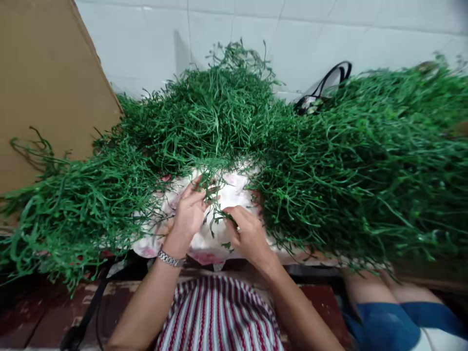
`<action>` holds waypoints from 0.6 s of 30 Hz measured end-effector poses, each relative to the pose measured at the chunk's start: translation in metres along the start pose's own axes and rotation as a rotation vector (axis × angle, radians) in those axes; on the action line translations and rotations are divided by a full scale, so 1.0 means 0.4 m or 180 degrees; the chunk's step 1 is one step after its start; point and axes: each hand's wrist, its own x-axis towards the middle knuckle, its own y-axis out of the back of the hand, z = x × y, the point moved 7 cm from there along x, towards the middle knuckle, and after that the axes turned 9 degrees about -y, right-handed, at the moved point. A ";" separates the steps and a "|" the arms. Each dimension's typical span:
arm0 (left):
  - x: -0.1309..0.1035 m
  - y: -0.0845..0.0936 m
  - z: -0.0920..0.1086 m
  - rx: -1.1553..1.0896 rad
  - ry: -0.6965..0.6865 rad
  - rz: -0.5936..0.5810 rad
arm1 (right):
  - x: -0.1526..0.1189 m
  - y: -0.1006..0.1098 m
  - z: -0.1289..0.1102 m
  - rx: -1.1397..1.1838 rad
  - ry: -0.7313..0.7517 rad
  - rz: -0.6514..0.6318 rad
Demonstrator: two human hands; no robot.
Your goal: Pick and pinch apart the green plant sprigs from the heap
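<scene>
- A small tuft of slender, branching dark green plant stems [218, 214] sits just below the middle of the frame, held between the two hands over the palest patch of cloth, where its outline presumably reads more easily than against more green.
- The left hand [192, 204], a silver metal link watch [171, 259] at its wrist, is turned partly palm-up; its fingers are loosely extended with stems lying across them, perhaps to give support. Whether they grip is impossible to tell.
- The right hand [246, 229], wearing a small ring [238, 228], has its thumb and fingers drawn together, apparently pinching the tuft's near end, a hold that suits such thin stalks.
- Large tangled heaps of the same green stems rise at left [98, 195], upper centre [219, 107] and right [358, 170], ringing a bare space on the cloth-covered desk, white with pink floral patches [232, 197]. That gap seems to leave the hands room, with all the heaps near.
- At upper left, a brown cardboard panel [47, 73] stands beside the heaps, possibly as a barrier; white wall tiles [329, 29] back the upper-centre heap.
- A black looped strap [321, 87] pokes out at upper right, its lower part buried.
- At lower right, another person's bare knees [373, 292] show beside the desk.
</scene>
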 end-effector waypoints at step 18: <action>-0.143 0.148 -0.011 0.0102 0.0420 0.1108 | -0.074 0.019 0.063 -0.0253 0.0046 -0.0478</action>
